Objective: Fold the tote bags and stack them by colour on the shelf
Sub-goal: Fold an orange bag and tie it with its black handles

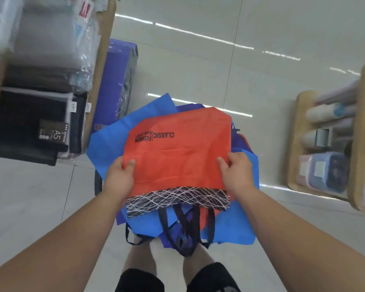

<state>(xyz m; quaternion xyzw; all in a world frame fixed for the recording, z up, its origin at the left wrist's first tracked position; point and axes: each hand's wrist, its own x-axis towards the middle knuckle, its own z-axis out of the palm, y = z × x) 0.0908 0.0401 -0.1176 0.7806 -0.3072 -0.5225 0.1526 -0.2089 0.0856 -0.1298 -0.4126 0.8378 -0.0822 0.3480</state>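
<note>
An orange tote bag [177, 152] with black "CLASSIC FASHION" print and a black band of white scribbled lines lies spread on top of a heap of bags. My left hand [120, 175] pinches its left edge, thumb on top. At the right edge, my right hand [237, 172] grips the same bag. Light blue tote bags [108, 142] and a darker purple-blue tote bag [187, 107] stick out beneath it. Dark handles [183, 226] hang down at the near side, over my legs.
A wooden shelf [102, 66] at the left holds packaged grey and black textiles. A purple box [118, 81] stands beside it on the tiled floor. Another wooden shelf [299, 144] at the right carries rolled and boxed goods. Glossy floor lies beyond the heap.
</note>
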